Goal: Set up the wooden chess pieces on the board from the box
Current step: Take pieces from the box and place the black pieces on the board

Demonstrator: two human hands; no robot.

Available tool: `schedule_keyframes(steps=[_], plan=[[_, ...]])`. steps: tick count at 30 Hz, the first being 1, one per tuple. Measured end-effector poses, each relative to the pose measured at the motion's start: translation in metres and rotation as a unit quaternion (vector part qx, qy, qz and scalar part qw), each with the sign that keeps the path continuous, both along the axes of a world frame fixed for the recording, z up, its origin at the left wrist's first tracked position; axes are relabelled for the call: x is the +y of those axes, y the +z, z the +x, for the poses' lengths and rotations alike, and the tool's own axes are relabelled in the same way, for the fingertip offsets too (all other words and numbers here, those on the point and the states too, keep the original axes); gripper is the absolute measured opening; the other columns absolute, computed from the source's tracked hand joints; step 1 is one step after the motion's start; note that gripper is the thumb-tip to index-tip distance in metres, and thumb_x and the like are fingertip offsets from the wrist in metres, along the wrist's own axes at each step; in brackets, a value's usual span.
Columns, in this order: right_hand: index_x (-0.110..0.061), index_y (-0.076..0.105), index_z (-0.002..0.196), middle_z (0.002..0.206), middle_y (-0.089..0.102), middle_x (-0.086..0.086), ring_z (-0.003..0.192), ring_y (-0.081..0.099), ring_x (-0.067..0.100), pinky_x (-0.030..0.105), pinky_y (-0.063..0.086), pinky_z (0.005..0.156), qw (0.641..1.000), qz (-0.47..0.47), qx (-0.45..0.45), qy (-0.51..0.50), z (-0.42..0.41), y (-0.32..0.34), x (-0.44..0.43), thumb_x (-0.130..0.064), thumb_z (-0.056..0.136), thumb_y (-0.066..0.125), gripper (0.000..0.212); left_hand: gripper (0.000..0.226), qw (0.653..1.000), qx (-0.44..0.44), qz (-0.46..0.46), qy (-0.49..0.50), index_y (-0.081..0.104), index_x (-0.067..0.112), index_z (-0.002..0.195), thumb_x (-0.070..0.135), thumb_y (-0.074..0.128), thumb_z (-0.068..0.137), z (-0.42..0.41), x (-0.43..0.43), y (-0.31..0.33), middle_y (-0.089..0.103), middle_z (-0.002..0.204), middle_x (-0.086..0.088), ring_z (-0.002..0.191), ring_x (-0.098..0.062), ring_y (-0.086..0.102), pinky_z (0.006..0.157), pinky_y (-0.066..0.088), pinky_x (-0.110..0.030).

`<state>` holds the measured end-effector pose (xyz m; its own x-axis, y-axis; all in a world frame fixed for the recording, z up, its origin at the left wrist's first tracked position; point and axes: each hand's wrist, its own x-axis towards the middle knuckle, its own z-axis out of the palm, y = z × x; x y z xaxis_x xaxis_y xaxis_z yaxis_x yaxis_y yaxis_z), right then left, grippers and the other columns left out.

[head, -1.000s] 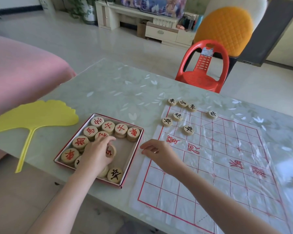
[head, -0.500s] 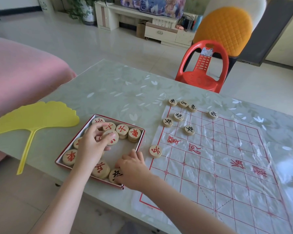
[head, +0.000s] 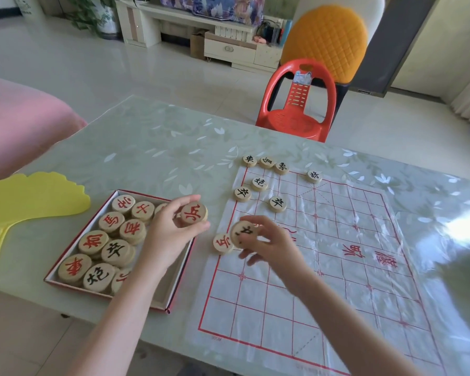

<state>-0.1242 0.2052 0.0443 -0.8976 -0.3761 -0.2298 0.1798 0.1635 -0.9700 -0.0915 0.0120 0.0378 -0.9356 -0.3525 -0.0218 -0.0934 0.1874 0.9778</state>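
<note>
Entry, head view. The board (head: 337, 267) was taken as the reference.

The left hand (head: 168, 232) was recorded just left of the board, over the side of the box (head: 162, 290) nearest it. A red-lettered piece (head: 193, 214) was pinched between thumb and curled fingers. It was held face up, presumably so that the character could be read before a point was chosen.

The right hand (head: 272, 245) was recorded over the board's left margin. Its fingers were curled round a black-lettered piece (head: 243, 234), which was tilted toward the camera.

A second red piece (head: 223, 243) was seen lying flat on the board's left border, just beside the held black one. Whether they touched could not be told.

Seven black pieces (head: 258, 183) were counted at the board's far left corner. The stock pieces (head: 117, 252), some stacked, were seen in the box left of the board.

The task was judged to be at an early stage. The black piece was judged to belong with the group at the far corner, and the red piece on the board's near side.
</note>
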Motion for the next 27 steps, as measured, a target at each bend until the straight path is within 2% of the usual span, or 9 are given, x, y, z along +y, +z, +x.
schedule_keyframes(steps=[4,7,11,14,17,20,22,25,27], plan=[[-0.012,0.061,0.112,0.096,0.061,0.011,0.067,0.066,0.024,0.028,0.054,0.064,0.997,-0.032,-0.043,-0.049,-0.008,-0.001,0.048,-0.006,0.082,0.067,0.031,0.054,0.999,0.023,-0.004,-0.029,0.059,0.034,0.109,0.006,0.078,0.067,-0.016,0.029,-0.007,0.065,0.11,0.005,0.099,-0.017,0.063,0.083,0.05,-0.022],[-0.013,0.061,0.113,0.097,0.061,0.013,0.07,0.066,0.025,0.029,0.054,0.066,0.995,-0.037,-0.047,-0.075,-0.013,-0.006,0.074,-0.005,0.081,0.068,0.033,0.057,0.999,0.021,-0.011,-0.044,0.054,0.033,0.11,0.009,0.08,0.066,-0.028,0.051,-0.013,0.061,0.115,0.006,0.105,-0.014,0.06,0.082,0.049,-0.023],[-0.011,0.059,0.113,0.103,0.063,0.017,0.069,0.066,0.022,0.029,0.054,0.066,0.99,-0.036,-0.048,-0.125,-0.028,-0.014,0.105,-0.007,0.081,0.068,0.034,0.055,0.997,0.008,-0.031,-0.065,0.055,0.028,0.111,0.014,0.081,0.065,-0.042,0.073,-0.018,0.062,0.109,0.01,0.094,-0.007,0.064,0.075,0.051,-0.015],[-0.008,0.054,0.113,0.098,0.065,0.012,0.066,0.066,0.02,0.027,0.055,0.063,0.984,0.007,-0.04,-0.175,-0.046,-0.023,0.127,-0.008,0.081,0.068,0.035,0.052,0.997,-0.005,-0.034,-0.07,0.057,0.03,0.107,0.016,0.082,0.064,-0.048,0.085,-0.024,0.065,0.103,0.009,0.091,-0.011,0.065,0.079,0.052,-0.026],[-0.004,0.051,0.112,0.089,0.065,0.009,0.06,0.064,0.018,0.023,0.054,0.057,0.976,0.062,-0.023,-0.206,-0.072,-0.034,0.146,-0.007,0.084,0.065,0.032,0.049,0.994,-0.028,-0.066,-0.085,0.058,0.032,0.105,0.02,0.082,0.065,-0.046,0.098,-0.028,0.066,0.099,0.012,0.09,-0.007,0.063,0.074,0.049,-0.022],[-0.001,0.049,0.113,0.083,0.062,0.006,0.057,0.062,0.02,0.024,0.052,0.054,0.97,0.103,0.002,-0.219,-0.099,-0.044,0.157,-0.004,0.085,0.063,0.032,0.048,0.992,-0.029,-0.084,-0.091,0.059,0.033,0.103,0.022,0.082,0.063,-0.044,0.11,-0.033,0.068,0.097,0.013,0.088,-0.005,0.063,0.075,0.05,-0.025],[-0.002,0.048,0.113,0.082,0.061,0.005,0.056,0.061,0.02,0.024,0.053,0.052,0.967,0.126,0.017,-0.219,-0.113,-0.047,0.159,-0.003,0.085,0.062,0.031,0.047,0.992,-0.028,-0.085,-0.093,0.06,0.032,0.103,0.02,0.082,0.063,-0.041,0.114,-0.034,0.067,0.098,0.013,0.088,-0.005,0.063,0.071,0.046,-0.02],[-0.002,0.049,0.113,0.078,0.061,0.004,0.055,0.061,0.019,0.027,0.053,0.053,0.966,0.149,0.026,-0.211,-0.13,-0.049,0.153,-0.003,0.085,0.062,0.031,0.046,0.99,-0.03,-0.103,-0.087,0.06,0.035,0.102,0.023,0.082,0.063,-0.035,0.113,-0.033,0.067,0.097,0.017,0.088,-0.001,0.062,0.071,0.046,-0.021],[-0.003,0.051,0.113,0.075,0.062,0.003,0.055,0.061,0.019,0.029,0.054,0.057,0.964,0.172,0.027,-0.202,-0.138,-0.051,0.149,-0.004,0.085,0.062,0.03,0.045,0.99,-0.032,-0.11,-0.086,0.06,0.036,0.101,0.024,0.082,0.064,-0.029,0.108,-0.032,0.068,0.096,0.017,0.087,0.002,0.062,0.069,0.046,-0.015]])
